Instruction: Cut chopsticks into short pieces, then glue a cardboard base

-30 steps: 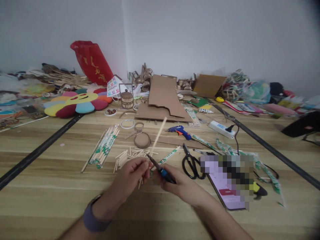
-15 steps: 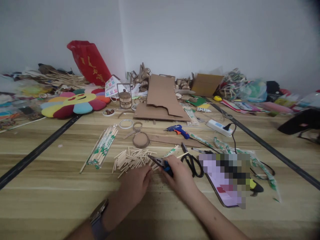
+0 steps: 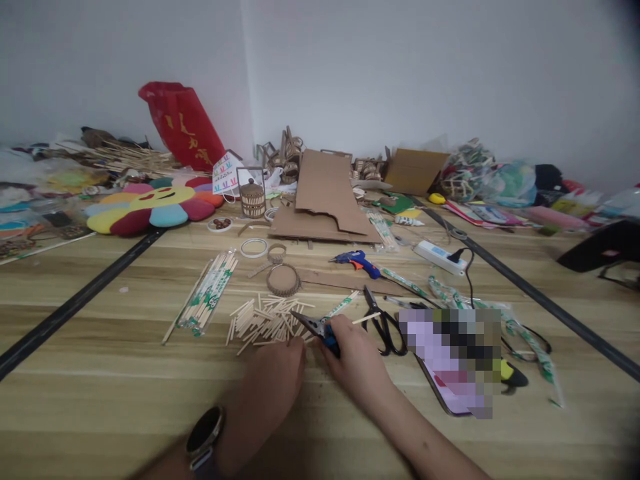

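My right hand (image 3: pixel 355 353) is wrapped round the blue handles of a pair of pliers (image 3: pixel 313 325), whose dark jaws point up and to the left. A thin pale stick (image 3: pixel 367 319) juts out to the right beside that hand's knuckles. Close by on the left, my left hand (image 3: pixel 277 367) is closed with its back turned up, so whatever its fingertips may hold is hidden. Just beyond both hands lies a loose pile of short cut wooden sticks (image 3: pixel 257 320). Black-handled scissors (image 3: pixel 385 327) rest to the right of my right hand.
A phone (image 3: pixel 445 367) lies at the right. Wrapped chopsticks (image 3: pixel 207 293) are on the left. Farther back are a round cardboard piece (image 3: pixel 283 280), a blue glue gun (image 3: pixel 357 261), a power strip (image 3: pixel 440 257), cardboard sheets (image 3: pixel 325 193) and a flower cushion (image 3: pixel 165 205).
The left hand has turned with its wrist, showing more of the watch face. The pliers have shifted slightly left and down in the right hand. The view has moved a little.
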A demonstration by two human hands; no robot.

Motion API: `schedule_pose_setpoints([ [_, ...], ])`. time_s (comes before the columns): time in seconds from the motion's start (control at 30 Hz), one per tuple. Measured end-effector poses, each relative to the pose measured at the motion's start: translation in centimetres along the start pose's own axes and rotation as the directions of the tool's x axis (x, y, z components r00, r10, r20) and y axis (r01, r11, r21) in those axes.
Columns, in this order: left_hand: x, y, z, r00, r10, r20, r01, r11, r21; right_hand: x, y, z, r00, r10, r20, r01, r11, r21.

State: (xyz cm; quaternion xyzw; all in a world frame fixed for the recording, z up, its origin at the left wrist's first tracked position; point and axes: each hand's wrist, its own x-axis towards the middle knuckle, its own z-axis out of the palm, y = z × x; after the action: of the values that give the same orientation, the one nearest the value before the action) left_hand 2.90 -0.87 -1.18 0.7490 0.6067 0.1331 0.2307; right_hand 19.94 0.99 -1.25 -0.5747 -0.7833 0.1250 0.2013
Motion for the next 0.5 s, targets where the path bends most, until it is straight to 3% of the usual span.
schedule_pose_setpoints([
  [0.07,0.3,-0.4,-0.8,0.994,0.096,0.047,-0.088,0.985,-0.146,0.4,0.8,-0.7,0.998,-0.045,0.037,0.039,0.986,0.163],
  [0.13,0.8,-0.9,-1.5,0.971,0.189,0.148,-0.109,0.897,-0.429,0.7,1.5,-1.7,0.992,-0.103,0.079,0.068,0.933,0.355],
  [0.23,1.5,-1.3,-1.7,0.967,0.159,0.197,0.043,0.663,-0.747,0.7,1.7,-2.9,0.982,-0.151,0.11,0.081,0.874,0.479],
  [0.33,1.8,-1.5,-0.9,0.97,0.094,0.225,0.133,0.573,-0.809,0.1,1.1,-3.0,0.971,-0.201,0.129,0.118,0.874,0.471],
  [0.5,1.3,-1.0,-0.3,0.957,0.093,0.273,0.147,0.656,-0.741,-0.7,0.2,-2.0,0.938,-0.256,0.231,0.142,0.897,0.418],
])
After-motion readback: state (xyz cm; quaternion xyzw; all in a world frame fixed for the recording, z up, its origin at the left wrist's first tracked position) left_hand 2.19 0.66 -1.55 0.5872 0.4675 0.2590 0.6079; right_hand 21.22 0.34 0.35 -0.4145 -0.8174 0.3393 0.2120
